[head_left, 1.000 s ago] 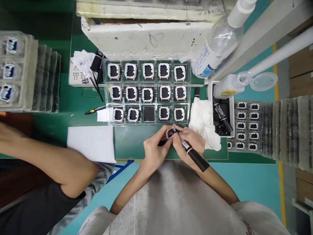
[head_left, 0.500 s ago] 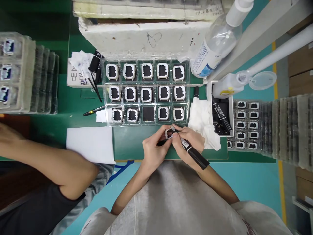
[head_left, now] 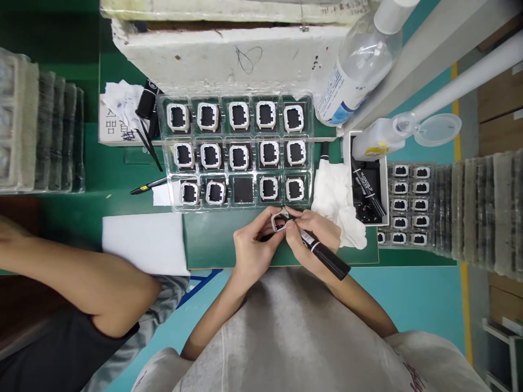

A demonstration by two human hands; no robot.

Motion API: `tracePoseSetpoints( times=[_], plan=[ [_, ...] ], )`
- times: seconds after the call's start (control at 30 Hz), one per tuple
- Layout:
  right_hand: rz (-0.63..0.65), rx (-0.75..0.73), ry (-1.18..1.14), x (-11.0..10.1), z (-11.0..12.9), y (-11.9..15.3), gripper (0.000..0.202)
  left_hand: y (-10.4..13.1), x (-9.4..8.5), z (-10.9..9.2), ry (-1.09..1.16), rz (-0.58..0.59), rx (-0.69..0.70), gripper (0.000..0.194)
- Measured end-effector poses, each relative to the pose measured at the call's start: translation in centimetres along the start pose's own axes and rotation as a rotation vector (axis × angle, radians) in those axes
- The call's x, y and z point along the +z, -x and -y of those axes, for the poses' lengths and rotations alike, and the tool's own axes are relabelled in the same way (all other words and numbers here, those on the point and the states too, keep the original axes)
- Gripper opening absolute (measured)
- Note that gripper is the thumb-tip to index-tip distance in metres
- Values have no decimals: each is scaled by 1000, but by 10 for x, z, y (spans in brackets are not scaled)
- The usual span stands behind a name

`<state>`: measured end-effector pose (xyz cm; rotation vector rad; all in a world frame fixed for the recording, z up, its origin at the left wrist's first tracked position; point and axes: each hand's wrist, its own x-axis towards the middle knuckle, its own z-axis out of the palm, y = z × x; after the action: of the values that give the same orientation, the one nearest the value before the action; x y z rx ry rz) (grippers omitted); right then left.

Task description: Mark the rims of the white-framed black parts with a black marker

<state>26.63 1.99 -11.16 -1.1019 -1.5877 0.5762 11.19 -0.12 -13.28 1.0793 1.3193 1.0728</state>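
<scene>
Between thumb and fingers, my left hand (head_left: 255, 245) pinches a small silver watch-case-like frame (head_left: 279, 220) over the front of the green table. My right hand (head_left: 312, 234) grips a black marker pen (head_left: 327, 257), its tip end at the frame and its back end slanting down to the right. Fingers hide the exact spot where the tip meets the frame. Just beyond my hands lies a clear plastic tray (head_left: 252, 136) with similar frames in its pockets. One front-row pocket (head_left: 244, 190) shows only a dark square.
A white cloth (head_left: 339, 204) lies right of my hands, beside a box (head_left: 387, 190) with another marker. Bottles (head_left: 355, 71) stand behind. Tweezers (head_left: 150, 146) and a brush-like pen (head_left: 147, 186) lie left. A co-worker's arm (head_left: 93, 267) reaches in near a white pad (head_left: 143, 242). Stacked trays (head_left: 469, 212) flank both sides.
The whole view has shifted slightly, so the tray and table sit a little further left. Both hands keep their hold on the frame and the marker pen.
</scene>
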Motion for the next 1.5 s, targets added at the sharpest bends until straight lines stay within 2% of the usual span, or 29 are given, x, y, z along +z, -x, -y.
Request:
tracePoseSetpoints(
  times=[0.77, 0.9, 1.1, 1.5],
  plan=[
    [23, 20, -4, -2, 1, 1, 20, 1, 0, 0, -51, -9, -5, 36],
    [8, 26, -43, -2, 2, 0, 20, -1, -1, -3, 34, 2, -20, 38],
    [-51, 17, -153, 2, 5, -1, 21, -3, -2, -9, 164, -8, -19, 53],
    [-55, -16, -205, 0, 8, -3, 18, -7, -6, -11, 296, 31, -30, 52]
  ],
)
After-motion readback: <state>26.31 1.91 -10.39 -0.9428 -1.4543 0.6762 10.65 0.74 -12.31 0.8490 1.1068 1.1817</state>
